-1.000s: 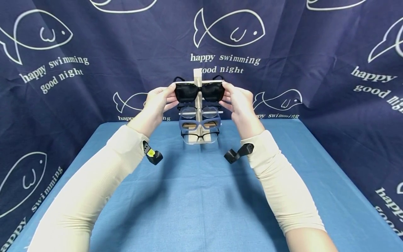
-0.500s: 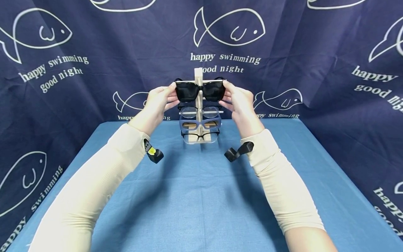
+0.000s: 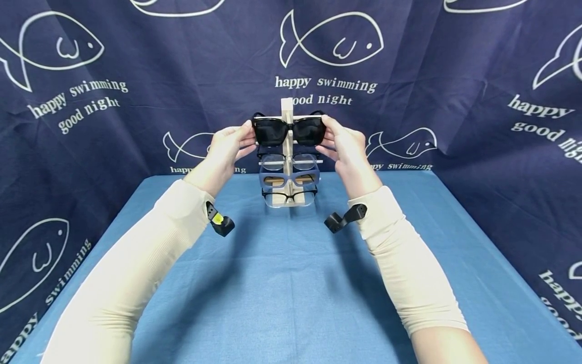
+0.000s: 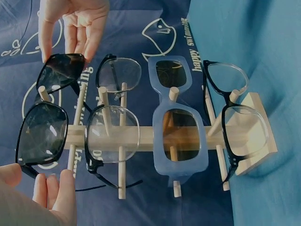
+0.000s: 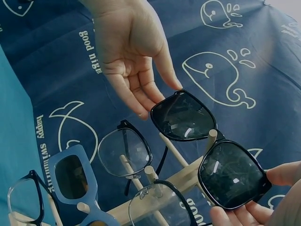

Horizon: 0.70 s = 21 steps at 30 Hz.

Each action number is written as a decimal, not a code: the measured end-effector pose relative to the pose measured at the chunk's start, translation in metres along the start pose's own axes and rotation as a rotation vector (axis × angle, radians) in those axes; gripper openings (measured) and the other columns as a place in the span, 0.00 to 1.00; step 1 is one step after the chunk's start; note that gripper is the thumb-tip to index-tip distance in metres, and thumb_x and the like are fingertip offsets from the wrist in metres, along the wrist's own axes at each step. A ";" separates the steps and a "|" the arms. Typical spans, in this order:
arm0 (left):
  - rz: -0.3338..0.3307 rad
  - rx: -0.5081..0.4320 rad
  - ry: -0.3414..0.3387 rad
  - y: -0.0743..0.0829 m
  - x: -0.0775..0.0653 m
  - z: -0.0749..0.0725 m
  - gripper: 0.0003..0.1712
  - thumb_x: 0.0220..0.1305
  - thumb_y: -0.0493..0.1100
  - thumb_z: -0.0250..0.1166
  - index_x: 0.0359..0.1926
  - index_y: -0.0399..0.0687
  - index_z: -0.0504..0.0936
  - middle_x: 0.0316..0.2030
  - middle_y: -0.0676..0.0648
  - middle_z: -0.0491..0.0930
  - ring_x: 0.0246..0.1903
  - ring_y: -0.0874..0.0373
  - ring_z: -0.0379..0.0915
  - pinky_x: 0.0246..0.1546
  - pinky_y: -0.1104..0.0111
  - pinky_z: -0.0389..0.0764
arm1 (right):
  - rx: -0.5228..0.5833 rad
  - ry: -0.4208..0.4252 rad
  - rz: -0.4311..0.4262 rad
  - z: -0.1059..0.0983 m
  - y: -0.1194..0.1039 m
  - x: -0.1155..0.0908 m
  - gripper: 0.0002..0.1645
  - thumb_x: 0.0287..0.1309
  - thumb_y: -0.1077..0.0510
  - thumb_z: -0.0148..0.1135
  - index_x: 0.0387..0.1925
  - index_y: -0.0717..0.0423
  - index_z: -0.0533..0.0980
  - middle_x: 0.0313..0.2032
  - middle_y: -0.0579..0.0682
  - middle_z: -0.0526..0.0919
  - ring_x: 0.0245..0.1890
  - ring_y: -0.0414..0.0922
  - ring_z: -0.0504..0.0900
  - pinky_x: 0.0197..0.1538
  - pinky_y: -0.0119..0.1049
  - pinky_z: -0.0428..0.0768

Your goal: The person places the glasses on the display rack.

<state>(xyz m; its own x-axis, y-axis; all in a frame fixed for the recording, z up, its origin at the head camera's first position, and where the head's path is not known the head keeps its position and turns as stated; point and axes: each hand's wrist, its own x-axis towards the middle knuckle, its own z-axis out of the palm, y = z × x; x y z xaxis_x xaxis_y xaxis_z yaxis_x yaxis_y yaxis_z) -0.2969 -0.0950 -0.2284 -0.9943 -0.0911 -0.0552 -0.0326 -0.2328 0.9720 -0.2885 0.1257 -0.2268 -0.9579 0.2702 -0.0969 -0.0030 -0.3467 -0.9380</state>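
A pair of black sunglasses (image 3: 272, 132) sits at the top rung of a wooden eyewear stand (image 3: 287, 105) in the head view. My left hand (image 3: 227, 146) pinches their left end between thumb and fingers. At the opposite end, my right hand (image 3: 343, 144) pinches the frame the same way. Both dark lenses (image 5: 230, 174) show in the right wrist view, with a peg of the stand at the bridge. The temples point back, away from me, past the top rung.
Lower rungs carry clear glasses with a dark upper rim (image 4: 113, 134), blue thick-framed sunglasses (image 4: 181, 175) and black-topped clear glasses (image 4: 244, 136). The stand's base rests on a blue cloth-covered table (image 3: 291, 283). Navy fish-print curtains (image 3: 227, 60) hang behind and at both sides.
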 end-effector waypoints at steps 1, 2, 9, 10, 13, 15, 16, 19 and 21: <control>0.003 0.012 0.004 0.000 0.000 -0.001 0.06 0.68 0.44 0.61 0.36 0.46 0.77 0.29 0.52 0.80 0.33 0.60 0.77 0.59 0.64 0.79 | -0.002 -0.003 0.003 0.000 0.000 0.000 0.10 0.56 0.53 0.69 0.31 0.56 0.80 0.22 0.46 0.83 0.24 0.40 0.82 0.32 0.32 0.88; 0.001 0.014 0.000 -0.001 0.000 -0.002 0.06 0.68 0.43 0.61 0.37 0.46 0.77 0.30 0.52 0.80 0.35 0.59 0.77 0.61 0.63 0.78 | -0.005 -0.005 0.006 0.000 0.000 0.000 0.11 0.56 0.53 0.69 0.31 0.56 0.80 0.22 0.46 0.83 0.23 0.40 0.82 0.32 0.32 0.88; 0.002 0.042 -0.020 -0.004 -0.001 -0.007 0.21 0.68 0.44 0.61 0.57 0.36 0.76 0.45 0.45 0.81 0.49 0.53 0.78 0.61 0.67 0.77 | -0.028 -0.023 0.008 -0.005 0.001 0.002 0.18 0.55 0.51 0.69 0.41 0.61 0.81 0.23 0.46 0.84 0.23 0.39 0.82 0.49 0.36 0.86; 0.011 0.049 -0.022 -0.005 -0.001 -0.008 0.23 0.69 0.44 0.61 0.59 0.35 0.75 0.48 0.44 0.82 0.50 0.53 0.78 0.62 0.67 0.77 | -0.028 -0.026 0.007 -0.007 0.001 0.002 0.21 0.55 0.51 0.69 0.44 0.62 0.81 0.24 0.45 0.84 0.24 0.39 0.82 0.51 0.37 0.85; 0.048 0.072 -0.014 -0.008 -0.004 -0.009 0.23 0.69 0.43 0.61 0.60 0.34 0.74 0.56 0.39 0.79 0.51 0.54 0.79 0.63 0.66 0.76 | -0.025 -0.045 0.000 -0.012 0.002 0.002 0.27 0.56 0.51 0.69 0.52 0.65 0.79 0.26 0.45 0.84 0.27 0.40 0.83 0.58 0.40 0.82; 0.071 0.082 0.001 -0.011 -0.007 -0.010 0.23 0.68 0.41 0.61 0.60 0.35 0.75 0.58 0.38 0.78 0.48 0.56 0.80 0.63 0.65 0.76 | -0.032 -0.065 0.005 -0.016 0.003 0.001 0.29 0.56 0.51 0.69 0.55 0.64 0.77 0.30 0.46 0.86 0.31 0.41 0.83 0.61 0.41 0.80; 0.080 0.085 0.006 -0.012 -0.008 -0.011 0.22 0.67 0.40 0.62 0.60 0.36 0.76 0.58 0.38 0.77 0.48 0.56 0.80 0.63 0.65 0.76 | -0.038 -0.075 0.009 -0.018 0.003 0.000 0.29 0.56 0.51 0.69 0.56 0.63 0.77 0.33 0.47 0.86 0.34 0.41 0.84 0.62 0.41 0.79; 0.093 0.113 0.013 -0.016 -0.011 -0.015 0.23 0.66 0.40 0.63 0.61 0.39 0.76 0.59 0.40 0.77 0.49 0.57 0.79 0.62 0.67 0.77 | -0.059 -0.116 0.037 -0.024 0.004 -0.002 0.30 0.58 0.50 0.67 0.59 0.60 0.75 0.47 0.52 0.85 0.46 0.44 0.83 0.65 0.39 0.76; 0.094 0.139 0.006 -0.018 -0.014 -0.018 0.24 0.66 0.41 0.63 0.62 0.41 0.76 0.61 0.41 0.76 0.52 0.56 0.78 0.62 0.68 0.76 | -0.063 -0.142 0.063 -0.027 0.005 -0.003 0.30 0.59 0.51 0.66 0.61 0.59 0.74 0.56 0.54 0.81 0.54 0.46 0.80 0.67 0.38 0.74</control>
